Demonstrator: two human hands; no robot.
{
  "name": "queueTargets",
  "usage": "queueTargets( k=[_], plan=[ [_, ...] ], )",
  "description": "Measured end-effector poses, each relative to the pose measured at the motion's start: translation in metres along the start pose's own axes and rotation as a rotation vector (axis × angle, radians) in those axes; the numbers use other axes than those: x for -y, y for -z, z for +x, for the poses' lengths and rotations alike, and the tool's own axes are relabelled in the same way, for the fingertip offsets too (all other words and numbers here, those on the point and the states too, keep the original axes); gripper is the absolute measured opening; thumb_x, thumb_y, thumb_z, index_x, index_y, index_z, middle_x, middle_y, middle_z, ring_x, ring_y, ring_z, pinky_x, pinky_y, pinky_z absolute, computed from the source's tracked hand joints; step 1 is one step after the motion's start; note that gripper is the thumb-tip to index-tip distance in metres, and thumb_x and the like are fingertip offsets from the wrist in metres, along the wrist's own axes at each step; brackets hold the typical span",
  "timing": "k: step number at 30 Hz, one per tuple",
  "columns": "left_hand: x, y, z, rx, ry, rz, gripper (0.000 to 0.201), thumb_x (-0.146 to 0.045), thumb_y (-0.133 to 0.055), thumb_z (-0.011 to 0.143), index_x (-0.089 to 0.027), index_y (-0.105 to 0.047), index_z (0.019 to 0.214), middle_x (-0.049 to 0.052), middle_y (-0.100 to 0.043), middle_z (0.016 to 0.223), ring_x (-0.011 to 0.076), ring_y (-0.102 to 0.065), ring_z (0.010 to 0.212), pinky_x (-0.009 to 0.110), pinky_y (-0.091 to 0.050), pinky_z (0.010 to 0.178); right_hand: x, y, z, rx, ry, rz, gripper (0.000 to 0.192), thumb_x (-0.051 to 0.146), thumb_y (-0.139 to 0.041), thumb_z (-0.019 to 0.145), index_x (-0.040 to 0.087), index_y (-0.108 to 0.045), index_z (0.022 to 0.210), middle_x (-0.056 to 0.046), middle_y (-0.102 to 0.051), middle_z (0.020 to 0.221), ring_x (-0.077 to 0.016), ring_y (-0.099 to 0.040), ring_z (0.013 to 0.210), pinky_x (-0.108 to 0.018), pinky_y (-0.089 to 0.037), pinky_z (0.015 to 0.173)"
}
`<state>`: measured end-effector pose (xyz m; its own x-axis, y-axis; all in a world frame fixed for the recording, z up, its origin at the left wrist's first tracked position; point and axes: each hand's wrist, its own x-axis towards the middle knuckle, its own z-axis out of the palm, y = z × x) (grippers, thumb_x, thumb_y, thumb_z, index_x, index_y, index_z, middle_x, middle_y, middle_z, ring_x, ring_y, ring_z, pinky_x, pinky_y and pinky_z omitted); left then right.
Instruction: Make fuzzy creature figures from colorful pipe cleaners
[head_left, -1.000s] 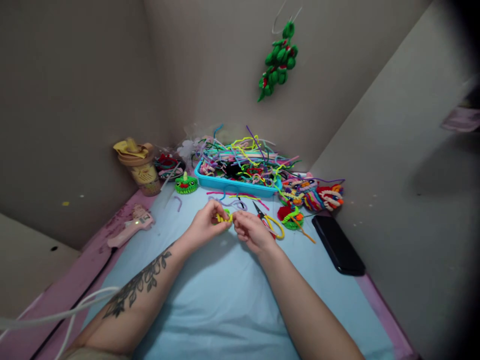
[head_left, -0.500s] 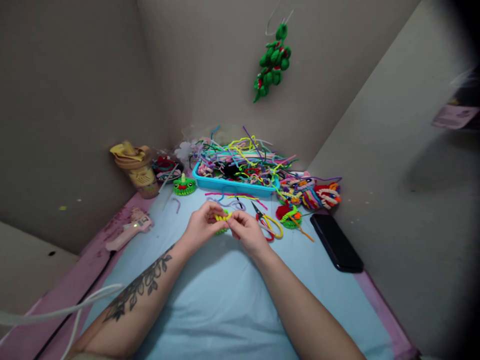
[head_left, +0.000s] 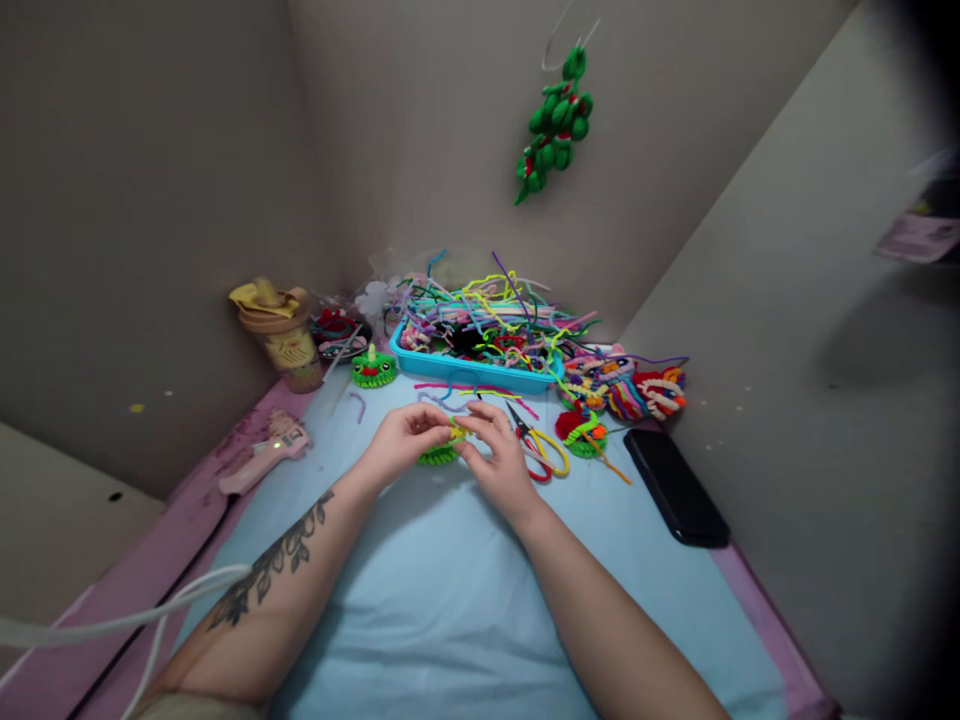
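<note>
My left hand [head_left: 401, 440] and my right hand [head_left: 496, 455] meet over the light blue mat [head_left: 450, 600]. Together they pinch a small green and yellow pipe-cleaner piece [head_left: 442, 450], fingertips of both hands closed on it. The piece is mostly hidden by my fingers. Red and yellow scissors [head_left: 536, 445] lie just right of my right hand. A blue tray [head_left: 465, 372] heaped with coloured pipe cleaners stands just beyond my hands.
A pink glue gun [head_left: 262, 455] lies at the left, with a lidded cup [head_left: 276, 335] behind it. A green frog figure [head_left: 373, 369] sits by the tray. Woven pieces [head_left: 626, 388] and a black phone [head_left: 676, 487] lie right. A green ornament [head_left: 555, 120] hangs on the wall.
My right hand has shifted slightly forward over the piece, fingers now reaching across its top. The green part of the piece shows more below my left fingers.
</note>
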<state>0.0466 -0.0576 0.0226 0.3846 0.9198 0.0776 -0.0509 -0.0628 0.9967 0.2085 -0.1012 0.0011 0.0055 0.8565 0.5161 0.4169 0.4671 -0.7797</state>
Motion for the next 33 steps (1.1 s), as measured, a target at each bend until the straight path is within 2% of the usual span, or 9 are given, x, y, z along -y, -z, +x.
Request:
queueTargets(
  k=[3, 8, 11, 13, 15, 17, 20, 26, 33],
  plan=[
    [0.001, 0.0, 0.0, 0.046, 0.033, -0.013, 0.031, -0.033, -0.077, 0.061, -0.014, -0.057, 0.074, -0.001, -0.061, 0.064, 0.0098, -0.058, 0.058, 0.023, -0.045, 0.057, 0.001, -0.001, -0.001, 0.06, 0.089, -0.03, 0.022, 0.022, -0.054, 0.084, 0.025, -0.064, 0.103, -0.007, -0.063, 0.105, -0.0205, -0.055, 0.102, -0.038, -0.042, 0.091],
    [0.001, 0.007, 0.002, 0.165, 0.075, 0.028, 0.032, -0.035, -0.074, 0.065, -0.014, -0.055, 0.08, 0.0, -0.062, 0.064, 0.0107, -0.058, 0.057, 0.023, -0.045, 0.056, -0.001, 0.001, -0.003, 0.103, 0.095, -0.104, 0.017, 0.025, -0.054, 0.085, 0.025, -0.066, 0.096, -0.006, -0.068, 0.091, -0.0207, -0.059, 0.09, -0.038, -0.045, 0.084],
    [-0.001, 0.022, 0.006, 0.095, 0.009, 0.21, 0.027, -0.036, -0.068, 0.07, -0.014, -0.056, 0.08, 0.002, -0.062, 0.069, 0.0131, -0.059, 0.061, 0.025, -0.046, 0.057, -0.003, 0.004, -0.005, 0.185, 0.138, -0.162, 0.015, 0.024, -0.055, 0.084, 0.024, -0.068, 0.092, -0.006, -0.068, 0.088, -0.021, -0.058, 0.089, -0.038, -0.044, 0.084],
    [-0.001, 0.035, 0.008, 0.008, -0.072, 0.386, 0.025, -0.037, -0.064, 0.074, -0.015, -0.059, 0.084, 0.006, -0.065, 0.084, 0.0176, -0.062, 0.077, 0.029, -0.049, 0.066, -0.005, 0.003, -0.006, 0.26, 0.161, -0.216, 0.013, 0.022, -0.057, 0.082, 0.023, -0.068, 0.089, -0.006, -0.067, 0.086, -0.0212, -0.056, 0.09, -0.037, -0.043, 0.083],
    [0.001, 0.047, 0.009, 0.088, -0.143, 0.513, 0.039, -0.036, -0.068, 0.07, -0.017, -0.059, 0.103, 0.009, -0.062, 0.11, 0.023, -0.057, 0.103, 0.034, -0.047, 0.084, -0.008, 0.001, -0.008, 0.307, 0.162, -0.28, 0.011, 0.019, -0.059, 0.08, 0.022, -0.068, 0.086, -0.006, -0.067, 0.084, -0.0216, -0.054, 0.089, -0.036, -0.043, 0.081],
    [0.006, 0.053, 0.009, 0.246, -0.176, 0.603, 0.07, -0.035, -0.076, 0.06, -0.02, -0.05, 0.123, 0.012, -0.05, 0.131, 0.0274, -0.046, 0.121, 0.039, -0.039, 0.098, -0.012, -0.001, -0.009, 0.317, 0.141, -0.339, 0.01, 0.017, -0.06, 0.078, 0.022, -0.068, 0.083, -0.006, -0.067, 0.082, -0.022, -0.052, 0.088, -0.036, -0.042, 0.08],
    [0.019, 0.055, 0.01, 0.336, -0.163, 0.719, 0.1, -0.033, -0.083, 0.049, -0.019, -0.037, 0.137, 0.016, -0.037, 0.142, 0.0343, -0.033, 0.131, 0.046, -0.027, 0.106, -0.018, -0.005, -0.01, 0.31, 0.1, -0.402, 0.009, 0.017, -0.061, 0.078, 0.022, -0.068, 0.08, -0.006, -0.066, 0.08, -0.0222, -0.052, 0.086, -0.035, -0.042, 0.079],
    [0.035, 0.05, 0.015, 0.319, -0.193, 0.763, 0.112, -0.031, -0.082, 0.05, -0.021, -0.021, 0.144, 0.017, -0.029, 0.146, 0.0352, -0.027, 0.133, 0.046, -0.026, 0.106, -0.022, -0.014, -0.012, 0.271, 0.098, -0.459, 0.008, 0.02, -0.06, 0.08, 0.022, -0.067, 0.081, -0.005, -0.065, 0.082, -0.022, -0.051, 0.085, -0.035, -0.04, 0.08],
    [0.032, 0.049, 0.014, 0.292, -0.166, 0.581, 0.109, -0.023, -0.077, 0.055, -0.015, -0.016, 0.145, 0.017, -0.047, 0.133, 0.0268, -0.053, 0.113, 0.036, -0.041, 0.095, -0.02, -0.023, -0.014, 0.292, 0.119, -0.541, 0.009, 0.021, -0.059, 0.081, 0.023, -0.068, 0.082, -0.006, -0.065, 0.085, -0.0229, -0.048, 0.087, -0.036, -0.039, 0.08]
  ],
)
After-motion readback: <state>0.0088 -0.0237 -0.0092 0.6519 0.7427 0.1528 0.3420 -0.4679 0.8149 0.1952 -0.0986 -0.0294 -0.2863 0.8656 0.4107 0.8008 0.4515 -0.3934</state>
